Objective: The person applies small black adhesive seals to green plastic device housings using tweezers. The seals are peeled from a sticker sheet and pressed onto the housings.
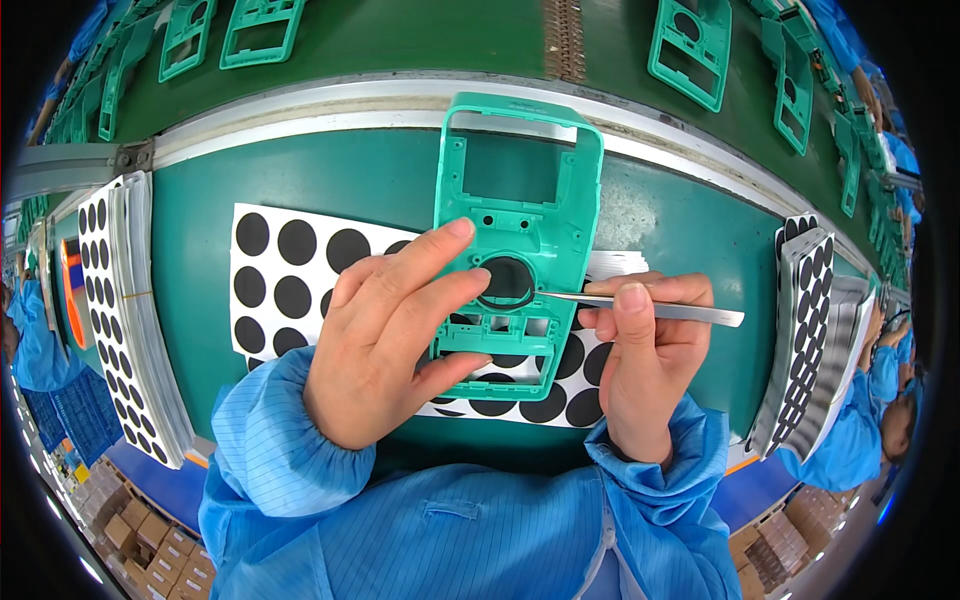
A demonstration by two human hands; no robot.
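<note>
A green plastic housing lies on the bench in front of me, with one large rectangular opening and a round one. A thin black ring runs along the edge of the round opening. My left hand rests on the housing's left side, fingers spread, the index fingertip at the ring. Metal tweezers are pinched in my right hand; their tip meets the ring's right edge. Beneath the housing lie white sheets with black round stickers, partly covered by the housing and my hands.
Stacks of sticker sheets stand at the left and right. Beyond a metal rail, a green conveyor belt carries more green housings. An orange object is at far left. Blue-sleeved people work at both sides.
</note>
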